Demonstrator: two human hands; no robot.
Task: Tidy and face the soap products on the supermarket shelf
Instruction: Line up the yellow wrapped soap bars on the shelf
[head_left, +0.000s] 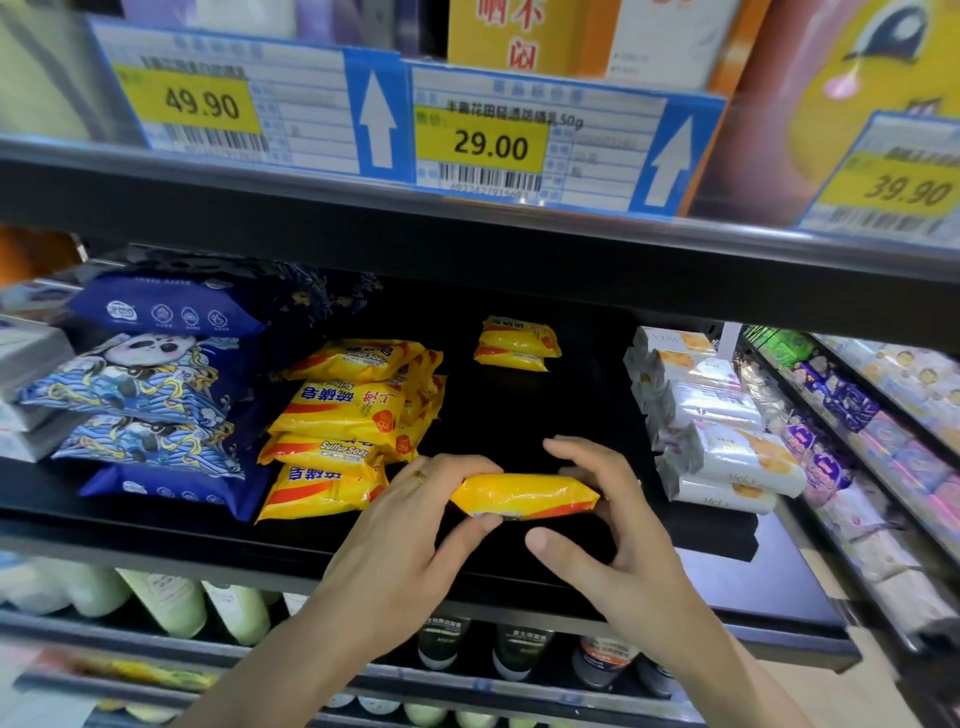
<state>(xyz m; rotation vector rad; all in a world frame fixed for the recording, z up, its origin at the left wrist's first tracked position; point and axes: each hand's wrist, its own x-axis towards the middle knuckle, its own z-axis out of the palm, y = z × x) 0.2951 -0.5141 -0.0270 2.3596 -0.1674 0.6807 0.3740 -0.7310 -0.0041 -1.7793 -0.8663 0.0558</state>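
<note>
We clamp our left hand (410, 525) and right hand (613, 519) on a yellow soap bar (522, 496); left of them, "Sulfur Soap" packs (332, 431).

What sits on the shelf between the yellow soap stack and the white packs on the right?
Head view: mostly bare black shelf, with two yellow soaps at the back and the held soap bar in front.

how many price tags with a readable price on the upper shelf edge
3: the 49.90 tag at left, the 29.00 tag in the middle, the 39.90 tag at right, cut off by the frame.
</note>
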